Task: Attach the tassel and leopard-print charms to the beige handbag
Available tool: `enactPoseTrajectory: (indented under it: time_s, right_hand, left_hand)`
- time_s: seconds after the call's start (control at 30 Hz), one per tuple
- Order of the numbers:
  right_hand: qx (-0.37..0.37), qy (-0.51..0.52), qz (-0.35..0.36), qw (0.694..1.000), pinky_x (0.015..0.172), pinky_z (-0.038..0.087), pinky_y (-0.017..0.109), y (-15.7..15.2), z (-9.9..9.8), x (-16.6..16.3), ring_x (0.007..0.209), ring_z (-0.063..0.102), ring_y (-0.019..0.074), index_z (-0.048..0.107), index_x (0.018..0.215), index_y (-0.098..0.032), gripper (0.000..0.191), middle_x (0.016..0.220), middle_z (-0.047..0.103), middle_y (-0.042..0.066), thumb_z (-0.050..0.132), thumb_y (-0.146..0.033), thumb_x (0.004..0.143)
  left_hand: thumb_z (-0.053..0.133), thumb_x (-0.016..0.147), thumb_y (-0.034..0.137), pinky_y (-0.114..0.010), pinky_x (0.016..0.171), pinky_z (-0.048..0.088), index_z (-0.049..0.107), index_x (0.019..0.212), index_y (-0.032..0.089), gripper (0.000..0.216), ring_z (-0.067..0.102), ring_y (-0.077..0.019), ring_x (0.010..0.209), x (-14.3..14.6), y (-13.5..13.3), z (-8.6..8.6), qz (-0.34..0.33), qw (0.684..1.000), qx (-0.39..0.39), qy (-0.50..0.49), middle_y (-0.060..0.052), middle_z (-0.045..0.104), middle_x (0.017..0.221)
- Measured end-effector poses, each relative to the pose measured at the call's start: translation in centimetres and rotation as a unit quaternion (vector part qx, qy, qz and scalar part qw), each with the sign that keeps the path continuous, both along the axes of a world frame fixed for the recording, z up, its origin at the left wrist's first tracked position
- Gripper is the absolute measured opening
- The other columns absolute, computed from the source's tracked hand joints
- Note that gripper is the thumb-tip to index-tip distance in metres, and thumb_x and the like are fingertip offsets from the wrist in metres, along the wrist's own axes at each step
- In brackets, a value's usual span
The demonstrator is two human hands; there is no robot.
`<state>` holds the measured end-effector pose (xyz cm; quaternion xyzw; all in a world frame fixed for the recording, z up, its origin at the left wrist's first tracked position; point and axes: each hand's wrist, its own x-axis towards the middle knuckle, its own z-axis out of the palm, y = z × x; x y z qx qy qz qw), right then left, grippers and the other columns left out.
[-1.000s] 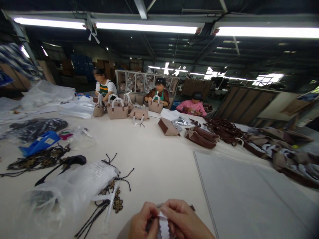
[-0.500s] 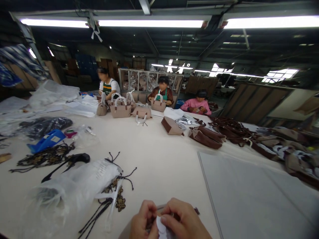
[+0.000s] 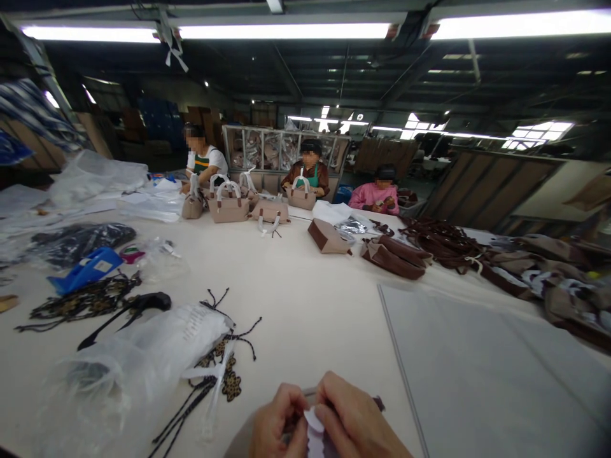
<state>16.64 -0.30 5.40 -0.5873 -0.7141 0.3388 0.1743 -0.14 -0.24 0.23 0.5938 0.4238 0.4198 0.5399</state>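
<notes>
At the bottom middle of the head view, my left hand and my right hand are close together. The fingertips of both pinch a small white strip with a wavy edge; whether it is paper or thin foam I cannot tell. Just behind my knuckles shows the rim of a greyish-brown thing, and a dark brown tip sticks out beyond my right hand. My hands hide the rest of it. To the left lies a clear plastic bag with black cords and leopard-patterned pieces.
A grey sheet covers the table's right side. Beige handbags, brown bags and brown straps lie farther back. A blue tape dispenser sits left. Several co-workers, including a person in pink, sit across the table.
My fingers have shifted slightly on the white strip, and more of its wavy edge shows. The camera view has tilted slightly down. The co-worker at far left has lowered an arm towards the bags.
</notes>
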Motion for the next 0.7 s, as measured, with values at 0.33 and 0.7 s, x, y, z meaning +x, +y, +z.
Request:
enactPoseTrajectory:
  time_s: [0.33, 0.7]
  right_hand:
    - [-0.117, 0.181, -0.06, 0.975, 0.057, 0.031, 0.027, 1.7, -1.2, -0.3, 0.062, 0.041, 0.0134, 0.05, 0.07, -0.02, 0.027, 0.064, 0.045, -0.004, 0.051, -0.043, 0.084]
    - [-0.06, 0.265, -0.107, 0.956, 0.055, 0.039, 0.025, 2.5, -1.5, -0.3, 0.056, 0.048, 0.0119, 0.047, 0.063, -0.021, 0.027, 0.059, 0.046, -0.005, 0.055, -0.041, 0.08]
  left_hand:
    - [0.054, 0.078, 0.021, -0.02, 0.053, 0.032, 0.05, 0.073, 0.02, 0.006, 0.038, -0.0092, 0.053, -0.1, 0.7, 0.6, -0.021, 0.999, -0.023, 0.012, 0.007, 0.043, 0.057]
    - [0.044, 0.078, 0.02, -0.021, 0.06, 0.037, 0.051, 0.072, 0.021, 0.009, 0.049, -0.0121, 0.062, -1.5, 1.5, 1.2, -0.148, 0.98, 0.086, 0.097, 0.003, 0.054, 0.066]
